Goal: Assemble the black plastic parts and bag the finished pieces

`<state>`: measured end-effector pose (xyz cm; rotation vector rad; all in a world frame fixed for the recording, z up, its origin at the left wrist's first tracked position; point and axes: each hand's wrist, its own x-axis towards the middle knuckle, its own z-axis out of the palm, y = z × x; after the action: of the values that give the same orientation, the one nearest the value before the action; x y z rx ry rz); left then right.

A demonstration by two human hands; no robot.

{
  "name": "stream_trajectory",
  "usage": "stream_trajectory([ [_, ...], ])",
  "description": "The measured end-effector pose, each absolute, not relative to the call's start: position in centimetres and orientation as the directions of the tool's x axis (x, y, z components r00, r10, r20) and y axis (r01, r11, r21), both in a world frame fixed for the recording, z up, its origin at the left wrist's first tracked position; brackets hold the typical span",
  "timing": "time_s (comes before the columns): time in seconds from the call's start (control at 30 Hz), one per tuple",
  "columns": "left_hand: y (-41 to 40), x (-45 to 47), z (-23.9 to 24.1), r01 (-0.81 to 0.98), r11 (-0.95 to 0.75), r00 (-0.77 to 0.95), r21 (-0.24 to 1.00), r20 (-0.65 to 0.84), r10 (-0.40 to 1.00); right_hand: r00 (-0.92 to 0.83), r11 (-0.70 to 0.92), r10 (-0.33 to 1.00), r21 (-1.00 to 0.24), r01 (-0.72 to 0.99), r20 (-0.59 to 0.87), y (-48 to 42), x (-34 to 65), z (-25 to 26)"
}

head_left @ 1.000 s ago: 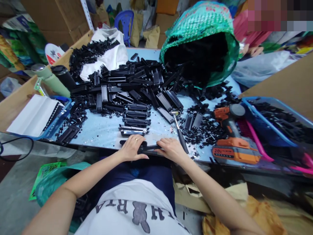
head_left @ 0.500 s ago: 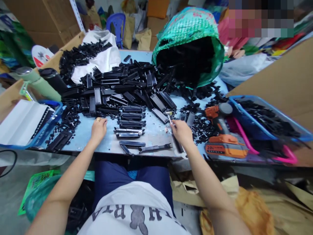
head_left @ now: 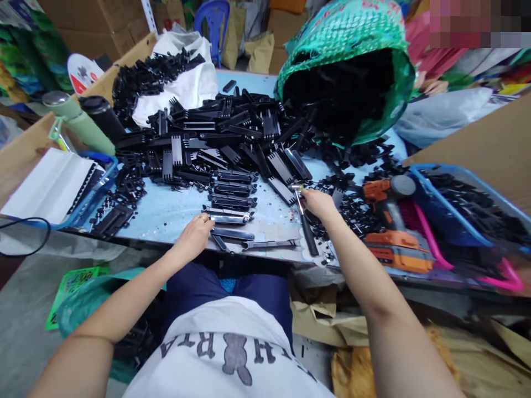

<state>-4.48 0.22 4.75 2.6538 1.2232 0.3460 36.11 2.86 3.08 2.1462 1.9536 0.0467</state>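
My left hand rests on the near edge of the blue table, fingers bent, touching the end of a long black plastic part that lies beside a thinner black strip. Above them is a neat stack of the same black parts. My right hand reaches into the small black pieces at the right, fingers pinched together; what they hold is hidden. A hammer lies just left of that hand.
A big heap of black comb-like parts fills the table's middle. A green woven sack lies open behind. An orange cordless drill and a blue basket sit right. Two bottles and a tray of white sheets stand left.
My left hand went out to the left, then came back to the long part at the near edge. My right hand left that part and moved up and right past the hammer.
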Motion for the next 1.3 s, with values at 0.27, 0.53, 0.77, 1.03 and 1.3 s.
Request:
stream_trajectory([
  [0.27,0.3,-4.2,5.5,0.671,-0.724,0.725,0.163,0.059,0.686,0.074,0.038,0.936,-0.306,0.951,0.344,-0.4,30.5,5.4],
  [0.53,-0.9,-4.6,0.3,0.637,-0.749,0.620,0.181,0.457,0.638,-0.092,0.399,0.881,-0.625,0.671,0.464,-5.9,21.5,3.6],
  [0.77,-1.7,-5.0,0.2,0.678,-0.733,0.619,0.066,0.487,0.616,-0.196,0.498,0.795,-0.433,0.751,0.574,-6.3,20.9,1.7],
  [1.03,-2.5,0.3,0.8,0.504,-0.836,0.789,0.217,0.277,0.548,-0.308,0.523,0.794,-0.330,0.786,0.524,-7.0,21.1,0.7],
  [1.3,-2.2,1.9,1.0,0.520,-0.816,0.813,0.253,0.146,0.564,-0.452,0.566,0.806,-0.275,0.777,0.382,-7.6,23.0,-1.3],
])
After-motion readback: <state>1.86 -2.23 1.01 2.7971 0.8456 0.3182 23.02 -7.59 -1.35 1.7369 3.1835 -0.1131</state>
